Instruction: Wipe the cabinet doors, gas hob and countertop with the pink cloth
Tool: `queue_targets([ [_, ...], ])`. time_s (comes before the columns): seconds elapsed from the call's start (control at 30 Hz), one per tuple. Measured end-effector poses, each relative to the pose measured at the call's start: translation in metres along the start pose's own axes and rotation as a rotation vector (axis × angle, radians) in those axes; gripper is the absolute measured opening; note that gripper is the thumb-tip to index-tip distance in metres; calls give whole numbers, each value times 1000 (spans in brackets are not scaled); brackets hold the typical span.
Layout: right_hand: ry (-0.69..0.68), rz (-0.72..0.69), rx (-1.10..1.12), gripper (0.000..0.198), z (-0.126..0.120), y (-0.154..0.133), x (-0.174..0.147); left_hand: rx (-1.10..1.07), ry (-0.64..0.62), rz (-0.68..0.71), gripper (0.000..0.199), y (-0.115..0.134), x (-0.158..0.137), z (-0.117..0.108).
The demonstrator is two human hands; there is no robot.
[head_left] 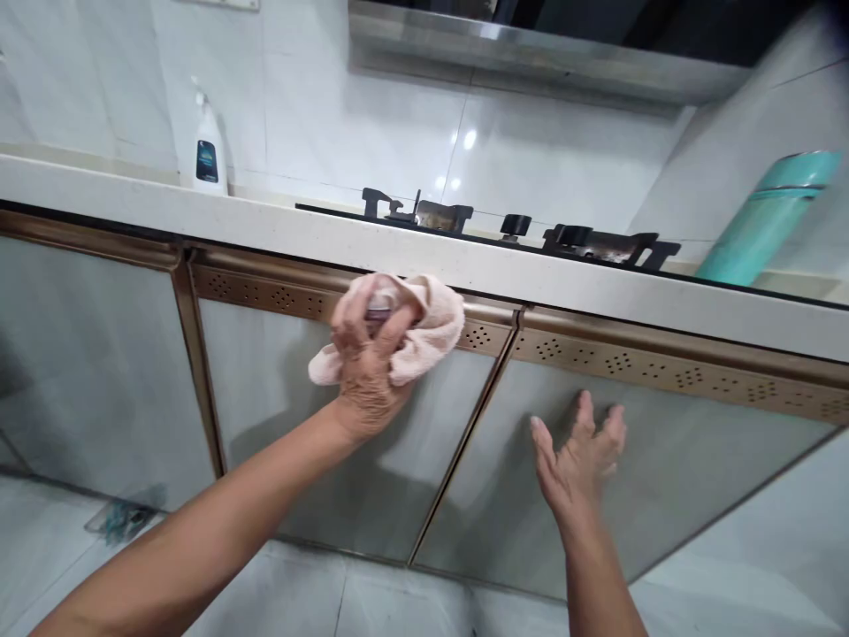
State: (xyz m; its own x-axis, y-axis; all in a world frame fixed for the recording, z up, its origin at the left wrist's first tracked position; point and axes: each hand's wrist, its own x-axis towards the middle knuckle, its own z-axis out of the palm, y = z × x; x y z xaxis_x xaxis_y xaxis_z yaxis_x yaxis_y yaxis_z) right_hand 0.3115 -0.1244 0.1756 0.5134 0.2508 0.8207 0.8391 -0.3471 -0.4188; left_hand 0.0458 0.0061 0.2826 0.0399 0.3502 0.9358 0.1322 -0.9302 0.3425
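Note:
My left hand (368, 367) grips a bunched pale pink cloth (428, 332) and presses it against the top of a grey cabinet door (279, 398), just below the bronze perforated trim (265, 294). My right hand (580, 460) lies flat, fingers spread, on the neighbouring cabinet door (696, 478) to the right. A bronze vertical frame strip (464, 442) runs between the two doors and between my hands.
The beige counter edge (531, 274) runs above the doors. On it sit a gas hob with black pan supports (597, 243), a white spray bottle (209, 146) at the back left, and a teal cylinder (762, 221) at the right. Pale floor tiles (371, 602) lie below.

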Motion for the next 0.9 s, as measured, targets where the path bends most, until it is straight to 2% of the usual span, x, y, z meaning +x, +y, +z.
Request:
queue_targets([
  [0.07,18,-7,-12,89,17,8,-6,204,-13,244,40,0,3,26],
  [0.13,11,-14,-4,91,27,11,-11,312,-115,349,38,4,1,49],
  [0.2,1,-12,8,95,30,13,-14,334,-243,357,39,9,-3,68],
  [0.27,3,-2,10,98,30,15,-14,315,-313,354,40,10,-12,82],
  [0.4,9,-16,1,99,27,18,-13,240,-419,354,38,-10,-50,89],
  [0.5,6,-22,-3,101,25,17,-13,162,-626,369,33,-38,-111,81],
  [0.57,-3,-12,1,102,24,16,-13,142,-785,481,31,-60,-165,71],
  [0.67,-2,-10,2,101,26,19,-14,211,-951,628,30,-91,-246,51],
  [0.73,23,-40,2,100,29,22,-14,296,-1076,712,28,-111,-286,30],
  [0.8,50,-78,2,100,32,25,-14,349,-1135,742,25,-129,-307,3],
  [0.9,73,-92,-12,99,35,25,-13,396,-1162,761,22,-152,-306,-41],
])
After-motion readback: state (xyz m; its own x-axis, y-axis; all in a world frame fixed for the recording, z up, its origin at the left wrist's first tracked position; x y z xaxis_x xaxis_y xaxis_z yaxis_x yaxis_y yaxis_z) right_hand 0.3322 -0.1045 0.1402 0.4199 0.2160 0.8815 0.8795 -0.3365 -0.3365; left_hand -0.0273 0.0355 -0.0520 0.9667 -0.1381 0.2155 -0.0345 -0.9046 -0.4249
